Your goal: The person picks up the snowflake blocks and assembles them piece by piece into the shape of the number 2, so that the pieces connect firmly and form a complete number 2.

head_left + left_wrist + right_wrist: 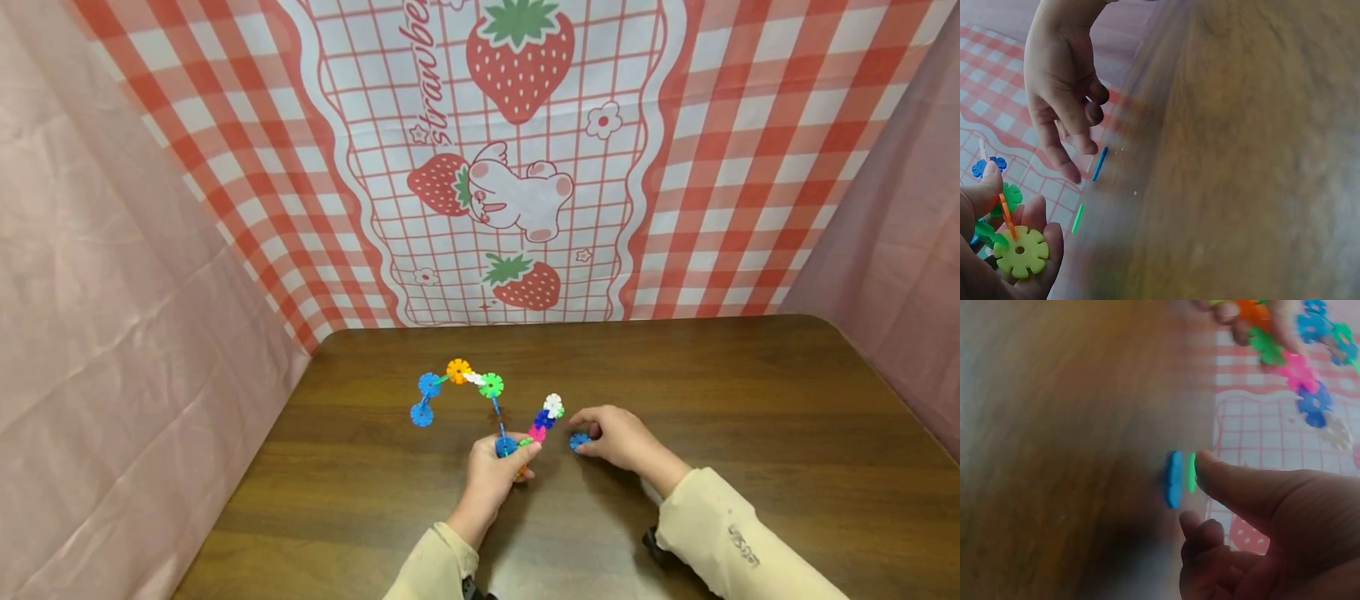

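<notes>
My left hand [495, 479] grips a linked chain of notched plastic snowflake discs [459, 371], in blue, orange, green, white and pink. One arm of it arches up and to the left; a shorter one points right, ending in a white disc [553, 404]. A yellow disc [1021, 251] rests against the left fingers in the left wrist view. My right hand [618, 437] hovers low over the table, fingers loosely bent around a loose blue disc [1174, 479], with no grip on it visible. Beside that disc lies a loose green disc [1191, 472], close to the right thumb.
The brown wooden table [337, 500] stretches out beneath both hands. Behind its far edge hangs a red-and-white strawberry cloth [517, 200]. Pink drapes [112, 333] hang at both sides.
</notes>
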A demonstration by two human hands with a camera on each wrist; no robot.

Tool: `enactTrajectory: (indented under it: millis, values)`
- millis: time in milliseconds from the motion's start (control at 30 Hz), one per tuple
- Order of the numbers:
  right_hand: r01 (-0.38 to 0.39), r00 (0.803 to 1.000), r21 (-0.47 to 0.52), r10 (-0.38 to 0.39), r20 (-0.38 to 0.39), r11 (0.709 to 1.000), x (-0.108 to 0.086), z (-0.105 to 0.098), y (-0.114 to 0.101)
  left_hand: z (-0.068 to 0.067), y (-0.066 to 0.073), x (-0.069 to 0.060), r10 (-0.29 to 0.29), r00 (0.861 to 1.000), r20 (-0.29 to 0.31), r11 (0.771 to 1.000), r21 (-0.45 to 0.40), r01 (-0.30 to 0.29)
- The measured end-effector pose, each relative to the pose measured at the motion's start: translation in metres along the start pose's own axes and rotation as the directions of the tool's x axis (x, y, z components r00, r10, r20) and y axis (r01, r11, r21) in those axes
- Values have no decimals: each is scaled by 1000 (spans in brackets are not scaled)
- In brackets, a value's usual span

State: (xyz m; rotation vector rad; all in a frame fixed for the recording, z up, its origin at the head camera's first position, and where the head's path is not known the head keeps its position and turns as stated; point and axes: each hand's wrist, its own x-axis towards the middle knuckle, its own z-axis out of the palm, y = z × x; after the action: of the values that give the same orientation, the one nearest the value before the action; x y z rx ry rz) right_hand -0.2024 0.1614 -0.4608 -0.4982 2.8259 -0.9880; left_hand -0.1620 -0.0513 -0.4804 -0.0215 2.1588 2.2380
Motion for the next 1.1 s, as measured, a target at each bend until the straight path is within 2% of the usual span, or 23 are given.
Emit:
enactTrajectory:
  millis: [100,233,400,500,600,733,833,933,1100]
  values:
    - [19,999,-106,-22,-23,994,0,3,-2,0,1,0,-16,1000,8,1000,-5,16]
    - [32,997,-181,-44,-62,983,-1,4,-3,1,7,-1,-30,999,18,999,-12,30]
    - [31,994,-168,-48,-98,985,-3,4,0,1,10,-2,-35,999,19,999,-4,36]
    - [30,991,-103,-42,-125,994,-5,3,4,0,5,-2,-38,999,15,999,-7,39]
    - [29,991,12,-27,-130,999,-8,2,8,0,1,-1,-38,999,15,999,0,38]
    - [22,990,137,-2,-142,990,-10,-2,10,0,-1,-1,-38,999,19,999,5,38]
    - [20,984,187,14,-176,982,-11,-5,10,0,-1,-1,-43,999,22,999,5,43]
    - [14,980,255,38,-197,967,-12,-9,8,0,0,-2,-46,999,26,999,2,46]
    - [26,979,396,56,-195,918,-15,-21,2,1,2,-3,-50,998,39,999,-2,50]
